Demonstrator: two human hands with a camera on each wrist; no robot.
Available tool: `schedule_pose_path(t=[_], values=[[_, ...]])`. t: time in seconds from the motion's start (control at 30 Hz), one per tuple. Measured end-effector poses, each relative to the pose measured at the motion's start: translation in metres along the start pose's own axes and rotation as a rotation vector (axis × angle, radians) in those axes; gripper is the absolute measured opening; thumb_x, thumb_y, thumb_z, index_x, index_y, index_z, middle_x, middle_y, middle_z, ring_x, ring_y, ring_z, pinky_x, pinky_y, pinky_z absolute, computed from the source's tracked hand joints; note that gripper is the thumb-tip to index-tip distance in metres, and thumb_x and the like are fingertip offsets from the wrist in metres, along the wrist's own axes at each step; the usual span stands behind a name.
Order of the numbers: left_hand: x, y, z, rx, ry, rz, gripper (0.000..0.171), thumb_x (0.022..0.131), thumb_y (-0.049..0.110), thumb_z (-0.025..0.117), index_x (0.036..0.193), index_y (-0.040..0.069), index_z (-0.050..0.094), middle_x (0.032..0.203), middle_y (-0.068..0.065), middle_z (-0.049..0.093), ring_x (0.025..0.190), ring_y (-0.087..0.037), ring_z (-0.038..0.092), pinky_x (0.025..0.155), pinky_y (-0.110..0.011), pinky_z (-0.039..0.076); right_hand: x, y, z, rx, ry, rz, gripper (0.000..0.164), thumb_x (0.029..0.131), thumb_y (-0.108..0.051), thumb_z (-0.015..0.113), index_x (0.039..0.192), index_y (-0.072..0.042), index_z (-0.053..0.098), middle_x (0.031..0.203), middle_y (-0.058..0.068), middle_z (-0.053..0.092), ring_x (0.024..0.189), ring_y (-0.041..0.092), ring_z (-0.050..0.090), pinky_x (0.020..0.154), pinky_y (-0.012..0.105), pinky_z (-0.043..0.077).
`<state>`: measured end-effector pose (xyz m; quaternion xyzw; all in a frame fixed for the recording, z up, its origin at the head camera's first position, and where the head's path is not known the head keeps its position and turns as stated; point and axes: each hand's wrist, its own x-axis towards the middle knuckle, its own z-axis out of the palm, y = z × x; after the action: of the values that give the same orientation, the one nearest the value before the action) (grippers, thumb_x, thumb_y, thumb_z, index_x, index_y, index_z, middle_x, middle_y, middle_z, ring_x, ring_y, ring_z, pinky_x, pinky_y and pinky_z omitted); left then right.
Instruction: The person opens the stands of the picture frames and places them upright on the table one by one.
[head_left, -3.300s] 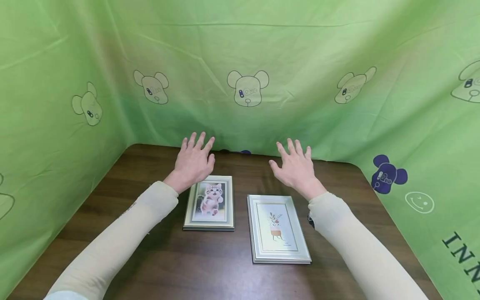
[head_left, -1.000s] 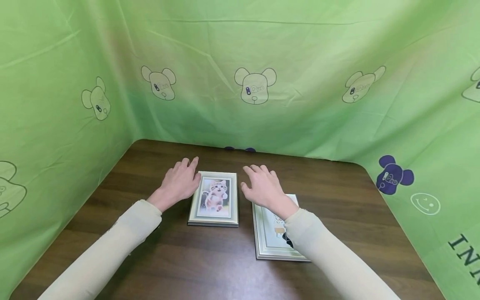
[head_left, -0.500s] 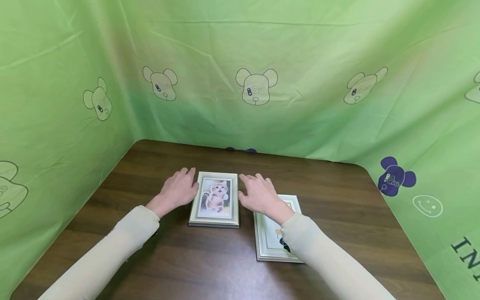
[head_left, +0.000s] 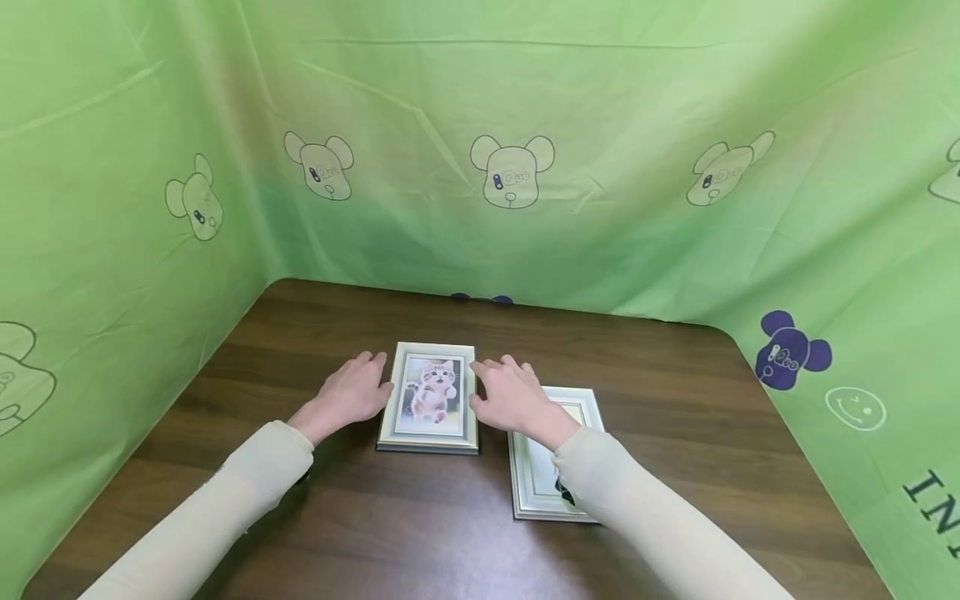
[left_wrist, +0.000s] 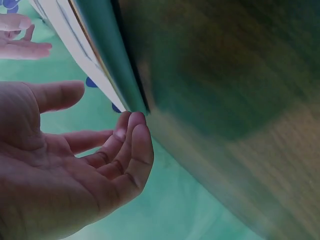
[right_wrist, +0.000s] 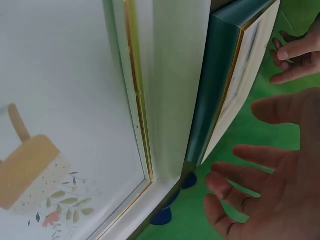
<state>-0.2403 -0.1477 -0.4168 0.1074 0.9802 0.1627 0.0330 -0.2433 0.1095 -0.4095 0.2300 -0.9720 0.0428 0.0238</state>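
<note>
A picture frame with a kitten photo (head_left: 432, 396) lies flat on the brown table, between the two hands. By its left side is my left hand (head_left: 348, 392); the left wrist view shows that hand (left_wrist: 75, 165) with loosely bent fingers close to the frame's edge (left_wrist: 110, 55), nothing gripped. Opposite, my right hand (head_left: 513, 396) reaches to the right side, fingertips at the border; whether either hand touches it I cannot tell. In the right wrist view the right hand (right_wrist: 270, 185) has spread fingers. Under the right wrist, partly hidden, lies a larger frame with a plant picture (head_left: 530, 492).
Green cloth (head_left: 420, 242) printed with bear heads hangs behind and on both sides of the table (head_left: 405, 533). The larger frame lies nearer and to the right of the kitten frame, with a narrow gap between them.
Both hands have come down from above the back of the table to the two sides of the kitten frame. The right hand has moved left, over the larger frame. Both frames stay in place.
</note>
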Motion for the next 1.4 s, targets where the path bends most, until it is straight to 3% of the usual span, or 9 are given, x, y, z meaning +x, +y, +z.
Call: schedule_pose_path(t=[0.3,0.5,0.77,1.0,1.2,1.4], values=[[-0.004,-0.001,0.008,0.012,-0.040,0.003,0.057,0.093,0.025,0.053,0.136,-0.011,0.042,0.134,-0.029,0.044,0.121,-0.040,0.047,0.095,-0.051,0.041,0.002,-0.003,0.008,0.015,-0.050,-0.001,0.052,0.089,-0.037,0.054,0.135,-0.014,0.054,0.132,0.002,0.055,0.113,0.027,0.047,0.079,0.044,0.038],[-0.005,-0.002,0.012,0.010,-0.057,-0.002,0.054,0.094,0.026,0.052,0.134,-0.009,0.045,0.131,-0.026,0.046,0.119,-0.038,0.048,0.095,-0.050,0.041,0.003,-0.005,0.012,-0.021,-0.041,-0.031,0.042,0.088,-0.036,0.054,0.122,-0.012,0.063,0.118,0.003,0.062,0.101,0.026,0.050,0.071,0.040,0.039],[-0.002,-0.003,0.013,0.010,-0.064,0.021,0.049,0.093,0.026,0.053,0.127,-0.009,0.052,0.119,-0.022,0.054,0.105,-0.032,0.054,0.089,-0.046,0.045,0.006,-0.004,0.014,-0.008,-0.019,-0.070,0.038,0.085,-0.031,0.059,0.115,-0.009,0.064,0.108,0.003,0.064,0.090,0.025,0.047,0.069,0.037,0.038],[-0.001,-0.001,0.012,0.001,-0.082,0.031,0.042,0.093,0.024,0.053,0.120,-0.007,0.057,0.102,-0.015,0.055,0.085,-0.025,0.052,0.076,-0.041,0.046,0.011,-0.001,0.013,0.096,-0.055,-0.068,0.026,0.078,-0.026,0.064,0.098,-0.010,0.059,0.086,-0.003,0.058,0.083,0.022,0.042,0.069,0.034,0.037],[0.001,-0.002,0.014,-0.013,-0.100,0.031,0.041,0.092,0.025,0.055,0.119,-0.005,0.057,0.096,-0.012,0.054,0.080,-0.024,0.050,0.073,-0.038,0.044,0.014,0.000,0.013,0.130,-0.126,-0.020,0.035,0.077,-0.026,0.065,0.107,-0.010,0.056,0.096,0.001,0.061,0.091,0.022,0.043,0.077,0.033,0.038],[0.003,-0.003,0.014,-0.053,-0.122,0.021,0.048,0.093,0.026,0.055,0.128,-0.006,0.052,0.110,-0.016,0.057,0.090,-0.024,0.051,0.084,-0.041,0.044,0.015,0.000,0.012,0.136,-0.160,-0.012,0.045,0.078,-0.028,0.064,0.118,-0.010,0.053,0.097,0.001,0.062,0.093,0.023,0.044,0.077,0.034,0.038]])
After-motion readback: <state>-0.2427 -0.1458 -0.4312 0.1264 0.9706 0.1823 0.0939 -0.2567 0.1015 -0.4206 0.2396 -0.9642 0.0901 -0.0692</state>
